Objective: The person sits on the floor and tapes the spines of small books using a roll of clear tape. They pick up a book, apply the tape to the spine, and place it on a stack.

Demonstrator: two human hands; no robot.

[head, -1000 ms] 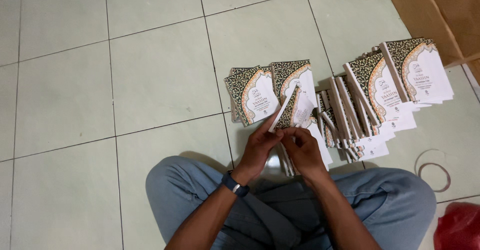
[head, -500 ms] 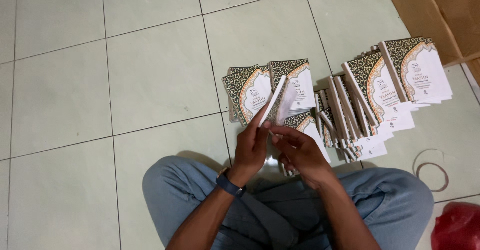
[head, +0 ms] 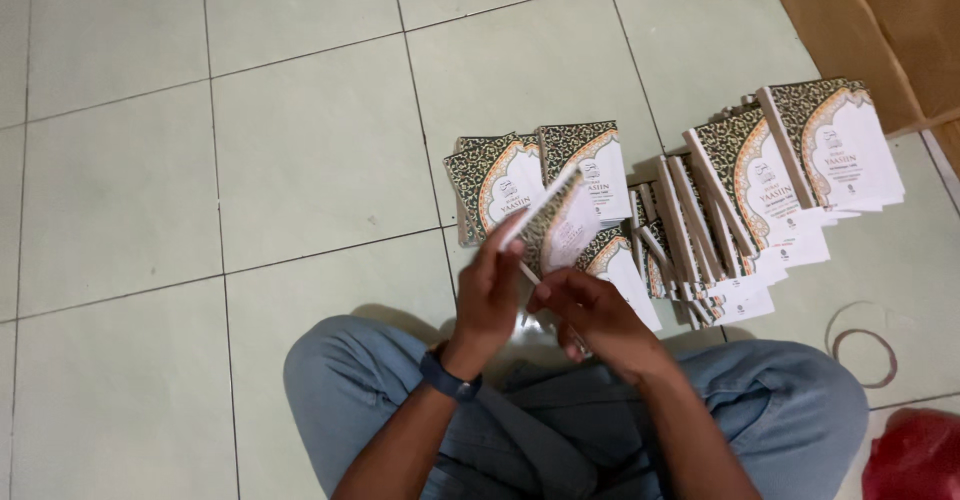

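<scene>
**Booklet raised on edge between both hands, above stacks on a tiled floor**

Since the earlier frames, the held booklet point(head: 552, 222) has tipped further toward the left and risen slightly; the left hand point(head: 487, 300) has moved up along its spine edge, while the right hand point(head: 592, 315) has stayed low beneath it.

Grip. Left fingers are closed on the booklet's long white edge, thumb side toward the camera, holding it slanted over the lap. Right fingers are curled under the lower corner; whether they pinch the cover or only prop it, I cannot tell. A dark wristband point(head: 448, 375) sits on the left wrist. Holding the item on edge keeps cover and spine both exposed to view.

Stock. All booklets share one design: white front panel under an arch, with a dark-and-gold patterned border and an orange band. Two small stacks point(head: 530, 165) lie flat just beyond the hands, faces up. To the right, a fanned row point(head: 700, 230) leans like tipped dominoes, each copy overlapping the next, ending in a taller stack point(head: 835, 145) at far right. The overlap leaves each copy's edge free for picking.

Surroundings. Pale green floor tiles point(head: 300, 160) carry everything. Brown cardboard point(head: 870, 20) occupies the upper right corner. Loose rubber bands point(head: 862, 340) lie on the tiles near the right knee; a red bag point(head: 915, 455) shows at the bottom right. Blue jeans point(head: 560, 430) cover the crossed legs.
</scene>
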